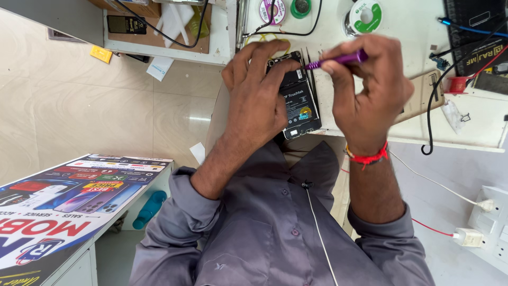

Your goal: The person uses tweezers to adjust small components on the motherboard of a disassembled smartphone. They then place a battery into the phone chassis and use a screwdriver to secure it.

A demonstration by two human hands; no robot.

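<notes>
The left hand [259, 100] is clenched around an opened phone [299, 103], its fingers curled over the phone's top edge and near side, pinning it at the near edge of the white bench [402, 32]. The phone lies with its back cover off, the dark battery and inner parts facing up. The right hand [370, 90] grips a purple screwdriver [338, 59] between thumb and fingertips; the tool points toward the left hand, and its thin tip meets the upper part of the phone just beside the left fingertips. A red thread band [368, 156] circles the right wrist.

Just beyond the left hand's knuckles a pair of slim black tweezers [312, 79] lies on the bench alongside the phone. Behind the right hand, partly hidden by it, rests a tan phone cover [423, 92]. Farther out past the right hand sits a small red cup-like part [459, 83] with black and red cables [431, 122] running by it.

Beyond both hands, at the far side of the bench, stand a green-sided spool of solder wire [365, 16], a smaller green reel [300, 7] and a purple-ringed reel [272, 10].

Well out from the left hand, across the tiled floor [79, 106], a printed shop sign board [69, 206] lies flat on a low counter, a teal bottle [149, 209] beside it. Near the right elbow a white wall socket [492, 222] holds two plugged chargers.
</notes>
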